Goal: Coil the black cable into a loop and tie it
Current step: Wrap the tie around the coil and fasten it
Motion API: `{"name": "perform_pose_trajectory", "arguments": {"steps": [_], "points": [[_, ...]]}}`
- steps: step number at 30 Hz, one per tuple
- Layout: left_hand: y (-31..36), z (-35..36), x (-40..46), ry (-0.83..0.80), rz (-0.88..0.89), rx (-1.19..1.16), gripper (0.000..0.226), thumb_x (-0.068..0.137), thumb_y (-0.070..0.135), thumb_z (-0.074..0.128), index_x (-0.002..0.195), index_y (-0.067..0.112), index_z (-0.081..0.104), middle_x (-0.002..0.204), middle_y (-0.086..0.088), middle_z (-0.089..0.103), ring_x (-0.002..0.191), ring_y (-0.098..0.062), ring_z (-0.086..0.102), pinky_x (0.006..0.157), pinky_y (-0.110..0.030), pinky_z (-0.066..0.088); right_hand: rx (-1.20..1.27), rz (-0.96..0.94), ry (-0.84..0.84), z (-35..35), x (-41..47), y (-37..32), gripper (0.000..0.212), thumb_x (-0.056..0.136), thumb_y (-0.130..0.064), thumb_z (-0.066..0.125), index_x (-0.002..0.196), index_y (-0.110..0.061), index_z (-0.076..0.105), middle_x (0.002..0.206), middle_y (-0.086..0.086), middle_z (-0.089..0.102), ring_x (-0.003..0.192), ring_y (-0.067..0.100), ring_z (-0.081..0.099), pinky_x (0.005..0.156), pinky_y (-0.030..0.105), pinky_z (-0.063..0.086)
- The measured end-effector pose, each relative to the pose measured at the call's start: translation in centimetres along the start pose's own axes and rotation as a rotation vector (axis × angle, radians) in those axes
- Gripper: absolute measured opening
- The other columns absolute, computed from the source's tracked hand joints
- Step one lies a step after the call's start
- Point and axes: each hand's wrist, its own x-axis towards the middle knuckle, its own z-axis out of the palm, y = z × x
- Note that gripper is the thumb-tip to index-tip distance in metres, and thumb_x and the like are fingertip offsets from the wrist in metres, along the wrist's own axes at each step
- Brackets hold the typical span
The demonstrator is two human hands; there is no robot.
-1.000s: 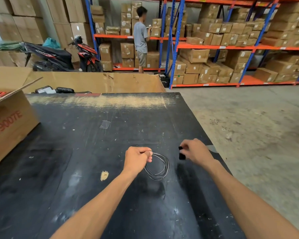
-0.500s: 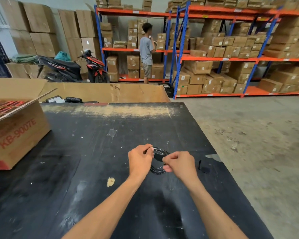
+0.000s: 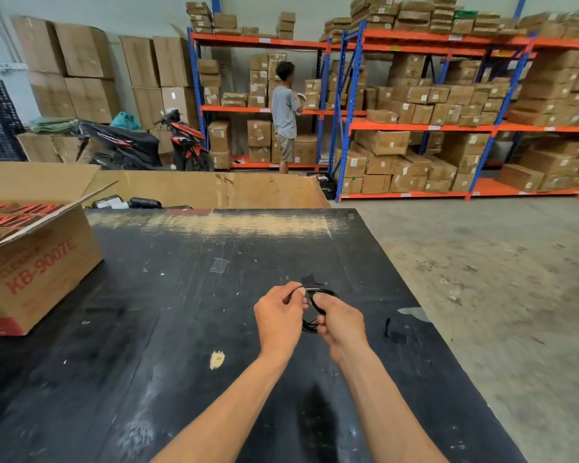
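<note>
Both hands pinch the coiled black cable (image 3: 315, 324): left hand (image 3: 279, 320), right hand (image 3: 341, 324) close together. Tying step looks underway; next, cinch the strap (image 3: 307, 279) snugly around the loop.

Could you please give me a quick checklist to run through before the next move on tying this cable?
1. Black cable coiled into a loop: ok.
2. Left hand pinching the coil: ok.
3. Right hand gripping the coil's near side: ok.
4. Tie wrapped and fastened around the coil: cannot tell, fingers hide it.
5. Small black piece lying on the table to the right, apart from the hands: ok, within likely reach.
6. Cardboard box far from the hands: ok.
</note>
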Motion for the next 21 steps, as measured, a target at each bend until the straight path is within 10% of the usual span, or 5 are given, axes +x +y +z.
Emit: {"name": "perform_pose_trajectory", "arguments": {"steps": [21], "points": [[-1.0, -1.9, 1.1, -0.054, -0.302, -0.210, 0.009, 0.082, 0.006, 0.075, 0.088, 0.010, 0.080, 0.075, -0.012, 0.079, 0.072, -0.021, 0.071, 0.086, -0.031, 0.057, -0.133, 0.270, -0.346, 0.7, 3.0, 0.4, 0.029, 0.101, 0.000, 0.032, 0.093, -0.014, 0.056, 0.069, -0.001, 0.048, 0.037, 0.004, 0.031, 0.032, 0.016, 0.023]]}}
